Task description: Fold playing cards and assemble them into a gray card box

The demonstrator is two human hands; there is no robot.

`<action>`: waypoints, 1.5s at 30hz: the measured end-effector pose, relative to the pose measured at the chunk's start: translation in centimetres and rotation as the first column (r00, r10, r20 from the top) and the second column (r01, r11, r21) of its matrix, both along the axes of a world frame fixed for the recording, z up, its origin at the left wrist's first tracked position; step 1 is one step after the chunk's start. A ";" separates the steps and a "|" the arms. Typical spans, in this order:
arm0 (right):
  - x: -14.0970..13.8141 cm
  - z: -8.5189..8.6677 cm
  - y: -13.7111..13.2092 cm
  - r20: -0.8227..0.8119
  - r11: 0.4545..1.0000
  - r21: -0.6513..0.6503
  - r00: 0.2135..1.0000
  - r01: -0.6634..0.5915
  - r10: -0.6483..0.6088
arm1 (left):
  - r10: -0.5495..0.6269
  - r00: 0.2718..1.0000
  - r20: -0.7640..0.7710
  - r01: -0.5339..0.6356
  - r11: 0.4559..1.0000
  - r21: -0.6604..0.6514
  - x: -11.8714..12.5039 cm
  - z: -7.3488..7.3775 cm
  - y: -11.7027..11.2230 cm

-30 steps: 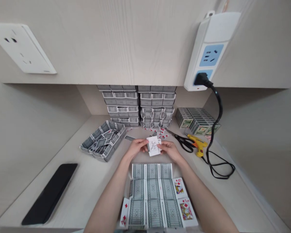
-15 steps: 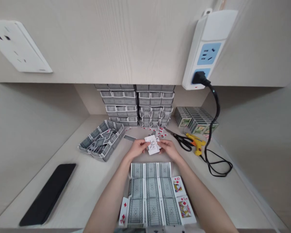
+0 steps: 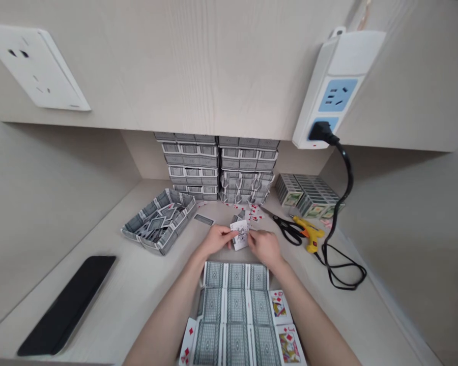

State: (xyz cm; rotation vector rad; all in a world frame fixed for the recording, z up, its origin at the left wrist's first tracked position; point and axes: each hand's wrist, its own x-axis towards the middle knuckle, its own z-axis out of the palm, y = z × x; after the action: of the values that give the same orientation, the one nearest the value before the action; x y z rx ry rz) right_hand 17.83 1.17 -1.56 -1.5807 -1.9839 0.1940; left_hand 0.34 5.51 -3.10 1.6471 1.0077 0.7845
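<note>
Between my hands is a white playing card (image 3: 239,235), face toward me, with a dark figure printed on it. My left hand (image 3: 217,239) pinches its left side between thumb and fingers. At the card's right edge, my right hand (image 3: 265,245) has its thumb and fingers closed; whether more cards lie behind is hidden. Nearer to me, below both hands, lies a panel of joined playing cards (image 3: 236,302), grey patterned backs up. Face-up diamond cards stick out at its sides, among them a jack (image 3: 290,344).
To the left stand a card-built tray (image 3: 132,229) holding loose cards and a black phone-like slab (image 3: 68,305). Card boxes (image 3: 193,173) are stacked behind. Scissors (image 3: 288,229), a yellow glue gun (image 3: 309,234) with its cable, and card packs (image 3: 309,195) sit right. A power strip (image 3: 339,86) hangs above.
Two fanned cards, one marked K, showed between my hands before; now only the front one shows clearly. My right hand has turned slightly, and the whole view has shifted a little.
</note>
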 end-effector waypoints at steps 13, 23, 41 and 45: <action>0.5 -1.5 1.5 -0.923 0.723 -0.381 0.284 -0.577 -0.260 | 0.137 0.973 0.184 -0.118 0.987 -0.108 0.4 0.5 0.3; 0.1 -1.4 1.2 -0.914 0.369 -0.368 0.261 -0.854 -0.309 | 0.040 0.992 0.118 -0.033 0.997 -0.067 0.5 0.6 0.0; -1.3 -1.4 1.6 -0.936 0.766 -0.328 0.299 -0.554 -0.184 | 0.122 0.973 0.196 -0.090 0.982 -0.166 0.3 1.0 1.0; -1.6 -1.3 1.7 -0.908 0.835 -0.351 0.371 -0.425 -0.193 | 0.076 0.969 0.236 -0.030 0.980 -0.194 0.3 0.8 1.0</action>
State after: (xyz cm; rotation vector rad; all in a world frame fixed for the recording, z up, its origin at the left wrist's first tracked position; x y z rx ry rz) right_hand 16.19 2.86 -2.89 -1.0988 -1.0809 1.5064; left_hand 0.68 6.56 -2.28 1.3304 0.9254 0.8745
